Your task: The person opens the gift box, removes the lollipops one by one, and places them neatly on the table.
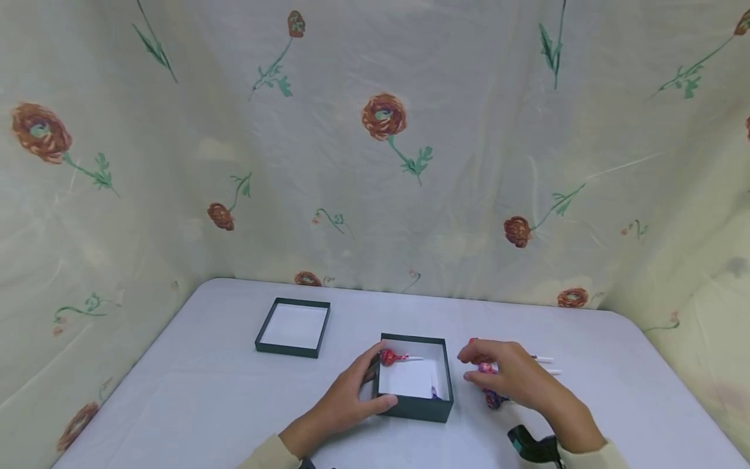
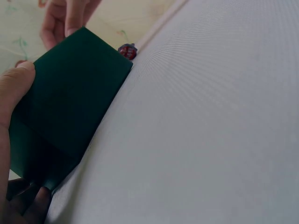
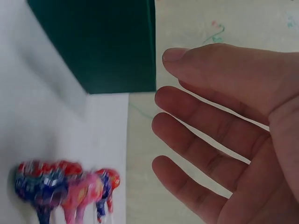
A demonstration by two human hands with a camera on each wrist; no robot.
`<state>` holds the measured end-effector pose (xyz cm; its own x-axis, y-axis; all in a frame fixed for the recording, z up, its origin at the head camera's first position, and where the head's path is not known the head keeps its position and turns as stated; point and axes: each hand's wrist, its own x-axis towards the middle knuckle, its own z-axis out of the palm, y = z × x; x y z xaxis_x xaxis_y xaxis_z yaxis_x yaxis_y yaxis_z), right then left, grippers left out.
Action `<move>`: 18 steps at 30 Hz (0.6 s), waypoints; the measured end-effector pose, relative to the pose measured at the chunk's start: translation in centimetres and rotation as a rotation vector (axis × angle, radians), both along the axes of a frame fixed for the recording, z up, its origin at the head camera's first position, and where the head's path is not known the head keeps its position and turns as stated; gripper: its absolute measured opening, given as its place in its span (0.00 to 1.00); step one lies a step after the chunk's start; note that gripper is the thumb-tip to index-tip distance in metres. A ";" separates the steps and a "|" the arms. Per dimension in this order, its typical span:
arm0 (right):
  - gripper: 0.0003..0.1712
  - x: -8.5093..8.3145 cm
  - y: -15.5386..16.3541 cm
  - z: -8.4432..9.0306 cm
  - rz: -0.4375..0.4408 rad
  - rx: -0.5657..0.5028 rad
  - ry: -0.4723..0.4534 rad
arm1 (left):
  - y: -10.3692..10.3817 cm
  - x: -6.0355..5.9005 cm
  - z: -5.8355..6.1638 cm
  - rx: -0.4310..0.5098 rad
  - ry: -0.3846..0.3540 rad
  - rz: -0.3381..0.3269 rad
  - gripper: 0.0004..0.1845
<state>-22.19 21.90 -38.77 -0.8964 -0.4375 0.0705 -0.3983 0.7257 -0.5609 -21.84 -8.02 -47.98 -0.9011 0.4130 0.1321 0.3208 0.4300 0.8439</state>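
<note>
A dark green open box [image 1: 418,409] with a white inside stands on the table. My left hand [image 1: 342,398] grips its left side, the thumb at the front rim and the fingers along the left wall. Inside lie a red-wrapped lollipop [image 1: 388,357] with a white stick and, in the front right corner, a purple-wrapped lollipop [image 1: 435,393]. To the right of the box, my right hand [image 1: 521,374] hovers over several wrapped lollipops [image 3: 46,184], partly hiding them in the head view. Its fingers are spread and loosely bent, holding nothing.
The matching shallow box lid [image 1: 293,326] lies inside-up on the white table [image 1: 193,391], behind and left of the box. A flower-patterned curtain [image 1: 457,195] hangs behind the table and along both sides. A black wrist device [image 1: 533,447] sits by the right sleeve.
</note>
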 end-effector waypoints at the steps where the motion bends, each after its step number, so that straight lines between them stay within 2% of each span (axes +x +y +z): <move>1: 0.14 0.0 -0.2 0.1 0.007 0.004 0.008 | 0.0 0.0 0.0 0.001 0.000 -0.001 0.46; 7: 0.15 0.0 -1.9 0.5 0.063 -0.007 0.025 | 0.0 0.0 0.0 0.007 -0.010 -0.003 0.45; 18: 0.18 -0.3 -5.1 0.7 0.204 -0.050 -0.056 | -0.1 -0.2 -0.1 0.002 -0.023 0.004 0.45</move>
<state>-22.48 16.79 -38.03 -0.7930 -0.6073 0.0492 -0.5009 0.6039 -0.6200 -22.02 -8.08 -48.07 -0.9054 0.4095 0.1120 0.2995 0.4290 0.8522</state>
